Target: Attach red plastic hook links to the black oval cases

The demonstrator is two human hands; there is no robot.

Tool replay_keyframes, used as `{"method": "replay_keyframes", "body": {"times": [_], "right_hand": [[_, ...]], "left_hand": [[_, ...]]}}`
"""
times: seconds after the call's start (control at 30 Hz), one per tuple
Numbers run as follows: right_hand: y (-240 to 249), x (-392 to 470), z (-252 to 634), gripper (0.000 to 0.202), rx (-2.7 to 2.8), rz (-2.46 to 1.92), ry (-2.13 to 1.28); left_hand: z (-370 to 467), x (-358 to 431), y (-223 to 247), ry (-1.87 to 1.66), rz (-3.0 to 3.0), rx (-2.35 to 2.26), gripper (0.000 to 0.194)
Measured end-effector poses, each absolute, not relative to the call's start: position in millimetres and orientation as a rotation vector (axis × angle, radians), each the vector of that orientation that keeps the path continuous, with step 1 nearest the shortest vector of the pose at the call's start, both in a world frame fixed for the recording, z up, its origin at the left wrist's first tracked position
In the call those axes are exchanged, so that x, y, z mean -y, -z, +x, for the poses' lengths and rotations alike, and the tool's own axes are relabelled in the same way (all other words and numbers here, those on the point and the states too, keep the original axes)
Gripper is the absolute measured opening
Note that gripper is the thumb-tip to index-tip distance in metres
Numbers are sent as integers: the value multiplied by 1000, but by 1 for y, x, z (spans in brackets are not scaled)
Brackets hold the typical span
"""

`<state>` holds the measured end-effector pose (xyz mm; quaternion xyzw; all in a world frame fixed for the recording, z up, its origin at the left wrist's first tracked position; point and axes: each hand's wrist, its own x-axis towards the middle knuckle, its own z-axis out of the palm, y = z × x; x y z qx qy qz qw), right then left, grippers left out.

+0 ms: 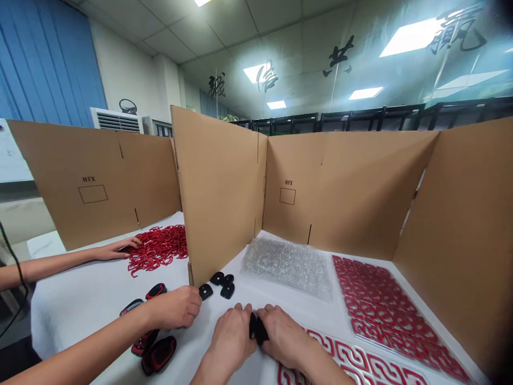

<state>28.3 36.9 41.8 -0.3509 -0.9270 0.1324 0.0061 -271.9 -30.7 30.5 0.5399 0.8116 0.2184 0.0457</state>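
left hand (231, 337) + right hand (282, 334) pinch black part (256, 327) | red trays (385, 310) right | co-worker's hand (178, 306) left

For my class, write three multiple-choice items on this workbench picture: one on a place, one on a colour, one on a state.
1. Where does the clear blister tray lie?
A. Left of the red-patterned trays
B. On the cardboard divider
C. Under the red hooks

2. What colour is the pile of hooks?
A. Blue
B. Red
C. White

3. How do the left hand and right hand stand?
A. Both flat and spread
B. Both closed on one black part
C. Raised above the table

Answers: 1 A, it sits beside them; 2 B, plainly red; 3 B, both hands meet around it.
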Motion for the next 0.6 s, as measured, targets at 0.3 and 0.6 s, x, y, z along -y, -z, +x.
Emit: {"method": "replay_keyframes", "body": {"times": [0.3, 0.6], "right_hand": [[-44, -33, 22, 48, 2875, -1145, -412], [-27, -21, 19, 68, 2845, -1252, -370]], "left_hand": [[-277, 43, -47, -422, 1575, -1902, 19], [-270, 35, -63, -330, 1679, -1928, 6]]}}
